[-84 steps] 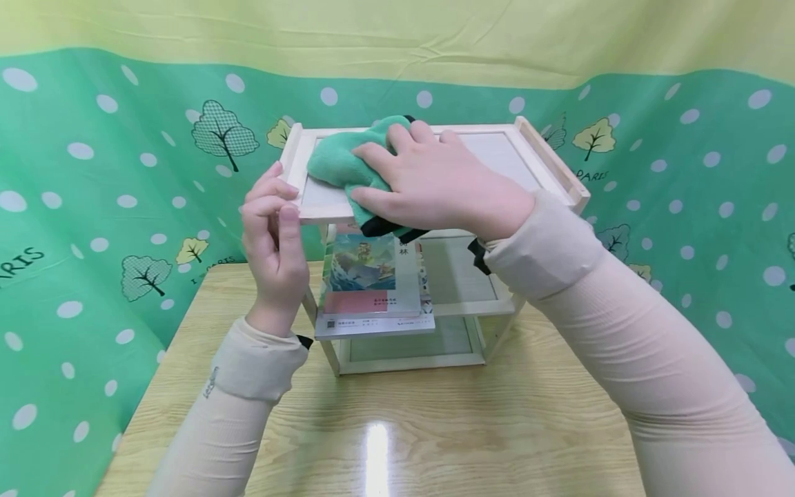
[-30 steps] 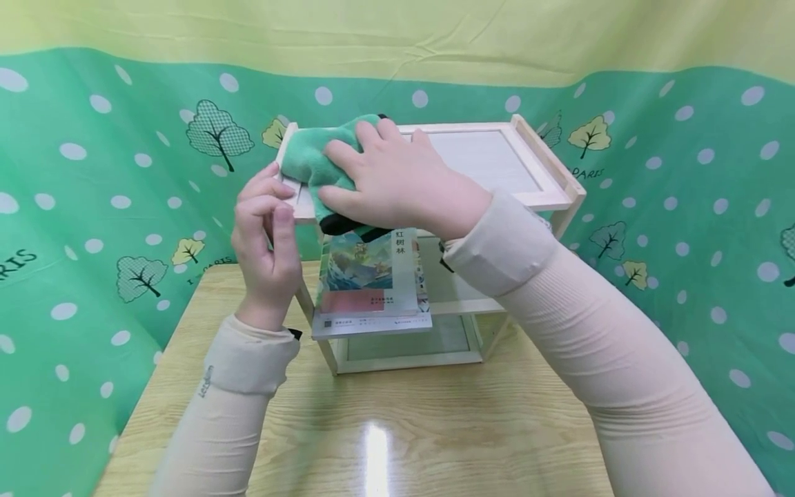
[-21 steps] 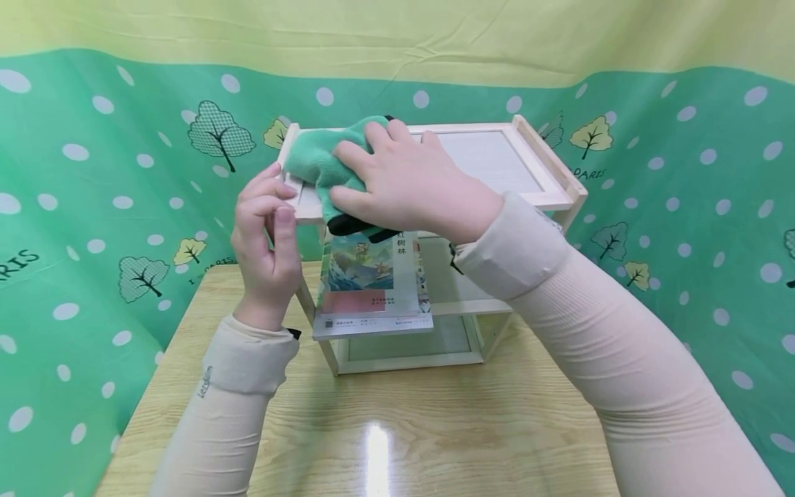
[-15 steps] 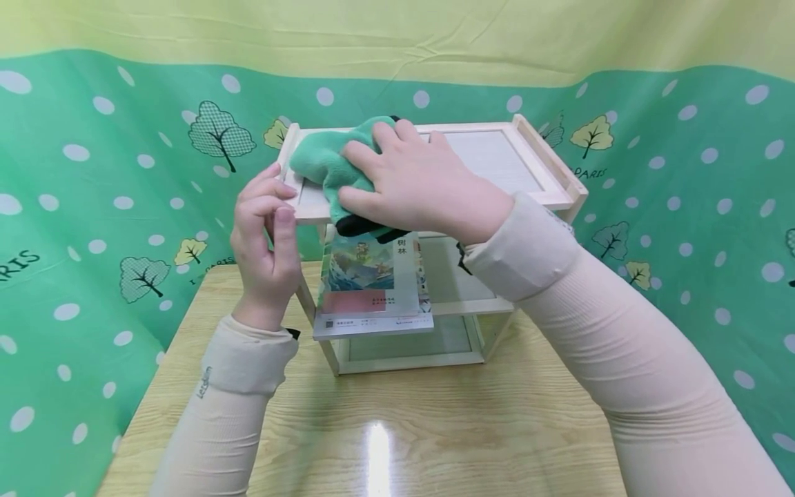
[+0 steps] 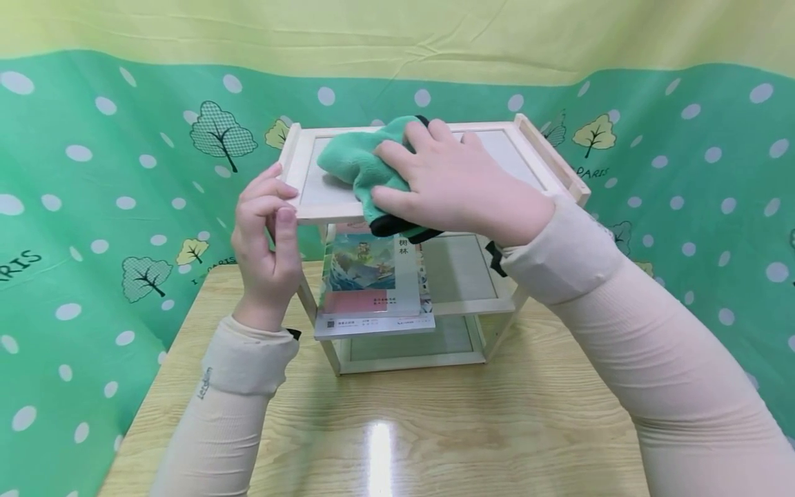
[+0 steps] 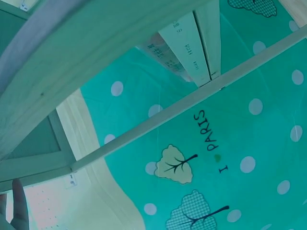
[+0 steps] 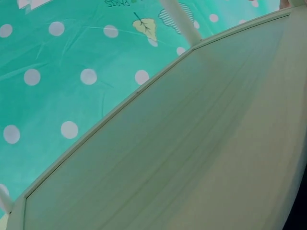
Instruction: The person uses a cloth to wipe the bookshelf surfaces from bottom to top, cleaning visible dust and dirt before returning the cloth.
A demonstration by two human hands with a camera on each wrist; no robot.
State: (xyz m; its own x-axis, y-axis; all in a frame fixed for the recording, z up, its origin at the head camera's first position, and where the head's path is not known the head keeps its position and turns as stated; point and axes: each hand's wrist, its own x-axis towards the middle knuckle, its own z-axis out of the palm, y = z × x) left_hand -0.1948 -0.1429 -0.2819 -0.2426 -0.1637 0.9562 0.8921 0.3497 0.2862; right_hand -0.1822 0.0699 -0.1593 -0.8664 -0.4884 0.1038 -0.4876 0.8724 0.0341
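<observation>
In the head view a white wooden shelf rack (image 5: 319, 197) with three tiers stands on the table. My left hand (image 5: 270, 252) grips its top board at the left front corner, thumb on the near side and fingers along the edge. My right hand (image 5: 450, 179) holds a bunched green cloth (image 5: 350, 155) with black trim against the middle of the top board. Part of that cloth hangs over the front edge, and the palm side of the hand is hidden. In the left wrist view, fingertips (image 6: 20, 203) show at the board's edge.
Books (image 5: 363, 269) lie stacked on the left of the middle tier, jutting past its front rail. The light wood table (image 5: 397, 428) extends in front of the rack. A green and yellow printed curtain (image 5: 155, 207) closes off the back and sides.
My right hand and the green cloth went left to the board's left side, then came back right to the middle. My left hand stays at the corner.
</observation>
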